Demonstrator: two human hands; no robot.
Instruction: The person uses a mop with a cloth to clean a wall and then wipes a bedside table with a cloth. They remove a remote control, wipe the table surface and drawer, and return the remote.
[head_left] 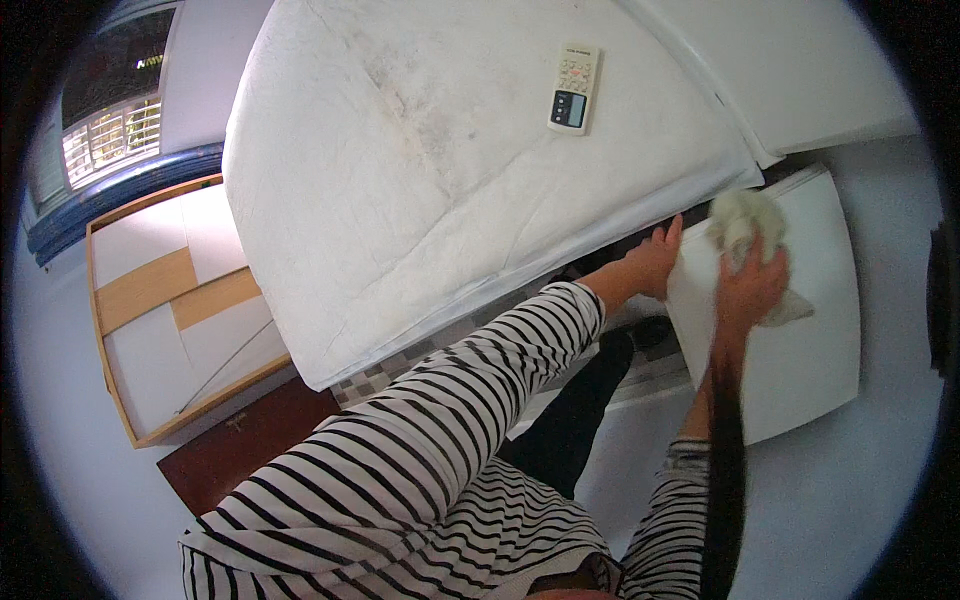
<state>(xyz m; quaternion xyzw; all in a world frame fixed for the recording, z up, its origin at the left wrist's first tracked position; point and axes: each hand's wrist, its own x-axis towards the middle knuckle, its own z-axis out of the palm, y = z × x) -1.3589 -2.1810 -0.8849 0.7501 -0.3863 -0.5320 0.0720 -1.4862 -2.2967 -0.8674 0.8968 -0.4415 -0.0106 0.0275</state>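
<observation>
My right hand (750,285) is closed around a cream-coloured cloth (747,220), pressing it on the top of a white bedside cabinet (800,370). Part of the cloth bunches up beyond my fingers, and a corner sticks out beside my wrist. At the cabinet's left edge rests my left hand (652,264), its fingers stretched out and holding nothing that shows. A white mattress (330,200) with greyish stains lies just left of the cabinet. On it is a cream remote control (574,90) with a small screen.
A white headboard-like panel (800,70) stands at the far right. Left of the mattress is a wood-framed white wardrobe (140,290), with a red-brown door (245,445) close by. A dark strip (725,480) hangs across my right forearm. My shoe (650,332) shows between bed and cabinet.
</observation>
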